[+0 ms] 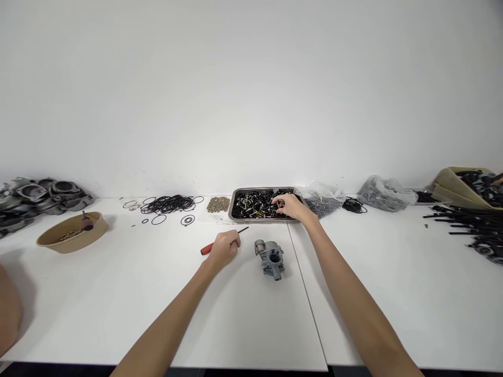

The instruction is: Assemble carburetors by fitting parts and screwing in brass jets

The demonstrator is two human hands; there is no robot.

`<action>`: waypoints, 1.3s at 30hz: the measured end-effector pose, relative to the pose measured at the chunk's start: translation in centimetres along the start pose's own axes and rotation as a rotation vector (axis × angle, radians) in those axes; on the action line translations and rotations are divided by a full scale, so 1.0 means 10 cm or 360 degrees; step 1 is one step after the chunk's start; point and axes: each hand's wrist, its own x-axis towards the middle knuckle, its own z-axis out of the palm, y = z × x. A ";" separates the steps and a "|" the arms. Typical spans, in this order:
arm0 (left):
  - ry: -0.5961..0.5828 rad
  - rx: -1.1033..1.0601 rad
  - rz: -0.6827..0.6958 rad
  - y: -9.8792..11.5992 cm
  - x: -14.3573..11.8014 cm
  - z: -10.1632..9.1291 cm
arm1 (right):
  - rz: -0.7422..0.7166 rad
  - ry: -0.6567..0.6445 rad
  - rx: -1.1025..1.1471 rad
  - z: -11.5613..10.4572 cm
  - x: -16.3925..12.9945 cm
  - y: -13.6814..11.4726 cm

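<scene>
Red-handled screwdriver (223, 242) half hidden in closed left hand (225, 250); right hand's (291, 206) grip in tray (236, 199) unclear.

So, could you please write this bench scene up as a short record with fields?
left hand: closed on the red-handled screwdriver, resting on the white table
right hand: fingers in the metal tray of small black and brass parts; grip unclear
between hands: grey metal carburetor body, untouched
behind left hand: black O-rings, pile of small brass parts
far left: brown bowl, grey castings
right: plastic bags, black rods
</scene>
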 end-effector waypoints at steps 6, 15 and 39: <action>-0.0006 -0.0020 -0.0002 -0.01 0.00 0.00 | -0.0014 -0.0092 -0.0009 0.03 -0.02 -0.02; 0.0016 -0.0049 0.0023 -0.04 -0.01 0.03 | -0.0014 -0.0030 -0.0019 0.02 -0.02 0.00; -0.0163 -0.0035 -0.0224 0.00 0.06 -0.03 | -0.0121 0.0319 0.0282 -0.09 -0.01 -0.17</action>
